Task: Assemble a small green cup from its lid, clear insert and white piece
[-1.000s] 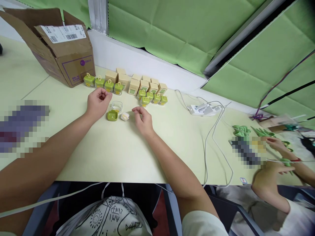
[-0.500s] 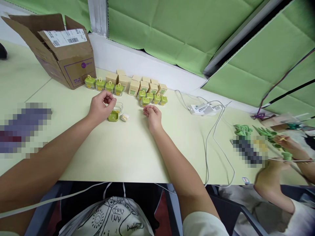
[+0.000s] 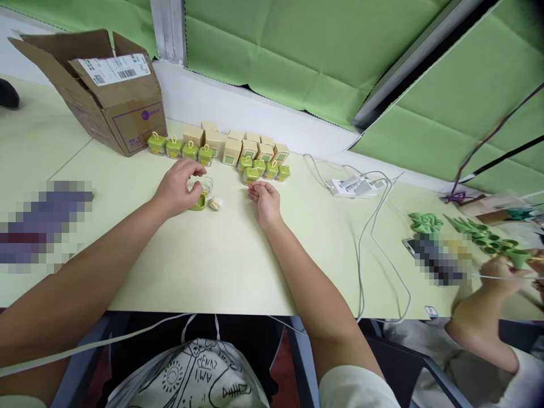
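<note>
My left hand (image 3: pixel 177 186) curves over a green lid (image 3: pixel 198 203) and a small clear cup (image 3: pixel 208 184), with the fingers closed down onto the lid. A small white piece (image 3: pixel 216 203) lies just right of the lid. My right hand (image 3: pixel 266 199) rests on the pale table (image 3: pixel 221 266) with its fingers curled in and nothing showing in them. It lies just below a cluster of green-lidded jars (image 3: pixel 262 169).
An open cardboard box (image 3: pixel 108 96) stands at the back left, with a row of green-lidded jars (image 3: pixel 181 148) and small tan boxes (image 3: pixel 238 144) beside it. A power strip (image 3: pixel 351 186) and white cables (image 3: pixel 369 238) lie to the right. Another person's hands (image 3: pixel 501 272) handle green parts at the far right.
My right hand moved right and up from beside the white piece to the jar cluster. My left hand came down over the green lid and clear cup, nudging the lid slightly right.
</note>
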`<act>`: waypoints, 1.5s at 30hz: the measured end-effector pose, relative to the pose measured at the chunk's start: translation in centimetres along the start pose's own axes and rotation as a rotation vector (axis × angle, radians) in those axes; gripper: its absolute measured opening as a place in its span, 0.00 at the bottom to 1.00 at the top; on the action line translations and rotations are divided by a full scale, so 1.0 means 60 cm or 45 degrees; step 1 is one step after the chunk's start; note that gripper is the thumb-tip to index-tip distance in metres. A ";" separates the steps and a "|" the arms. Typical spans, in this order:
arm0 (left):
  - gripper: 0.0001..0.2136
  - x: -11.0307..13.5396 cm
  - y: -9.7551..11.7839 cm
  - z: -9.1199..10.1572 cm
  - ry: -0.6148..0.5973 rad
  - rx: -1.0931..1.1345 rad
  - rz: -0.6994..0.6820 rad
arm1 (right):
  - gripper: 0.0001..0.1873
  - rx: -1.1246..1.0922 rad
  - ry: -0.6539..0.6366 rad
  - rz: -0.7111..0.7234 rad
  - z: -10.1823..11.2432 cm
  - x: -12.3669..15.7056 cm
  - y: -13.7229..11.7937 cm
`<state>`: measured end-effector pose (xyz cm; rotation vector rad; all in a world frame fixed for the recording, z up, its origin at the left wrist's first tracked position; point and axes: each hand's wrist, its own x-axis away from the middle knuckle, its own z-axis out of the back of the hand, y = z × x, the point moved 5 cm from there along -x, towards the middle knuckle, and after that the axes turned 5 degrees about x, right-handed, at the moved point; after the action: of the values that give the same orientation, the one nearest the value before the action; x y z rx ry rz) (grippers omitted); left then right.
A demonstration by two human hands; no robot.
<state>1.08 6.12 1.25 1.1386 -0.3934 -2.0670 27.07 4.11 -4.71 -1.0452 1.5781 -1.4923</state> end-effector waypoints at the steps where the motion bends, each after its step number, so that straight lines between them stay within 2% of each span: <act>1: 0.15 0.000 0.004 0.000 -0.028 -0.019 -0.040 | 0.04 0.004 -0.007 0.003 0.000 0.000 0.000; 5: 0.20 -0.001 0.014 0.006 -0.162 -0.135 -0.124 | 0.05 0.010 -0.025 0.013 0.000 0.000 -0.001; 10: 0.26 -0.002 0.002 0.015 -0.353 -0.285 0.034 | 0.05 0.023 -0.022 0.023 -0.001 0.001 -0.002; 18: 0.32 0.001 -0.043 0.022 -0.459 -0.246 0.251 | 0.05 0.030 -0.023 0.033 -0.002 0.001 -0.001; 21: 0.31 0.003 -0.071 0.026 -0.485 -0.227 0.317 | 0.05 0.050 -0.032 0.032 -0.003 0.000 0.000; 24: 0.27 0.001 -0.096 0.032 -0.518 -0.237 0.309 | 0.05 0.052 -0.034 0.027 -0.003 0.000 0.000; 29: 0.13 -0.005 -0.116 0.043 -0.536 -0.399 0.346 | 0.04 0.005 -0.011 0.010 -0.004 0.004 -0.003; 32: 0.06 -0.009 -0.110 0.052 -0.481 -0.529 0.348 | 0.04 0.003 -0.009 0.010 -0.004 0.005 -0.005; 36: 0.07 -0.018 -0.083 0.072 -0.238 -0.533 0.337 | 0.05 0.013 -0.004 0.012 -0.004 0.004 -0.004; 42: 0.07 -0.026 -0.030 0.082 0.115 -0.346 0.045 | 0.06 0.048 -0.020 0.039 -0.005 0.004 -0.002; 45: 0.10 -0.023 -0.026 0.077 0.241 -0.235 0.023 | 0.06 0.053 -0.024 0.046 -0.006 0.003 -0.001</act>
<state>-3.00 7.80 3.79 1.1999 -0.1182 -1.9157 26.69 4.07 -4.64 -0.9991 1.5385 -1.4808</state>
